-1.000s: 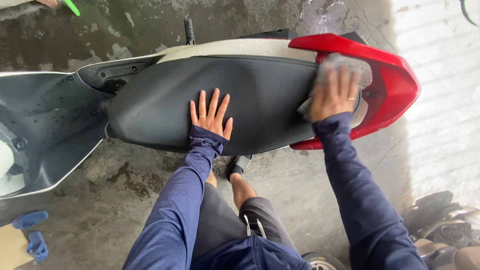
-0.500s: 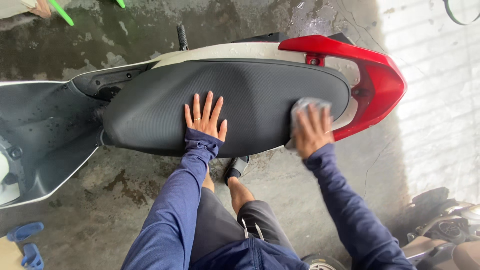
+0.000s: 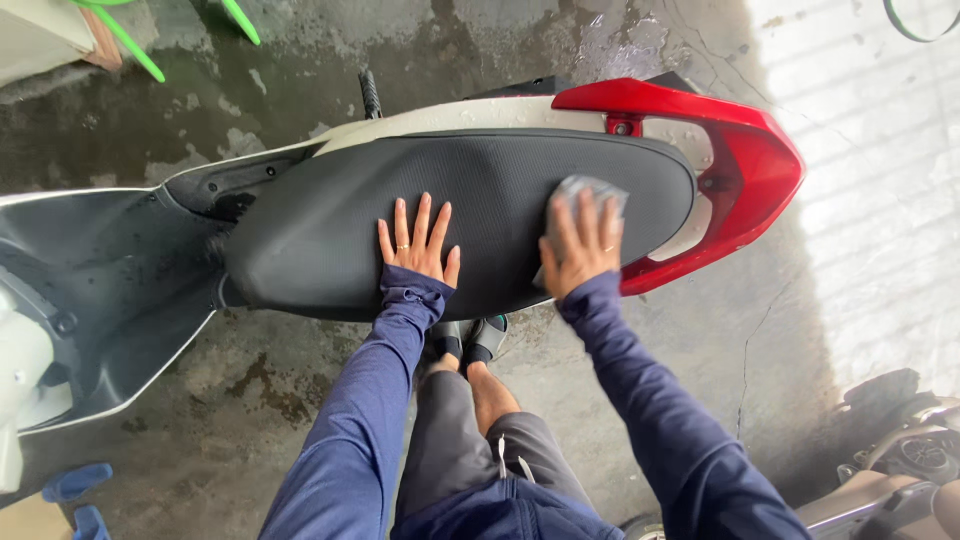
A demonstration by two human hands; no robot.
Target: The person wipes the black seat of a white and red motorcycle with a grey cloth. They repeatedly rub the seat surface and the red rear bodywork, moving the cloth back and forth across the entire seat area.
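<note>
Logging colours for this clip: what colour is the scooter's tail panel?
Red, glossy; the tail panel shows best in the head view.

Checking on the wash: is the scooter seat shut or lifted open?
Shut. The black seat lies flat on the body; left hand rests flat on it, right hand presses a cloth.

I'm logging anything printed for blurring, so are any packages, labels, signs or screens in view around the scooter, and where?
None that can be made out: no package, label, sign or screen shows.
The black scooter seat is plain, with the left hand flat on it.
The right hand presses a plain grey cloth on the seat.
</note>
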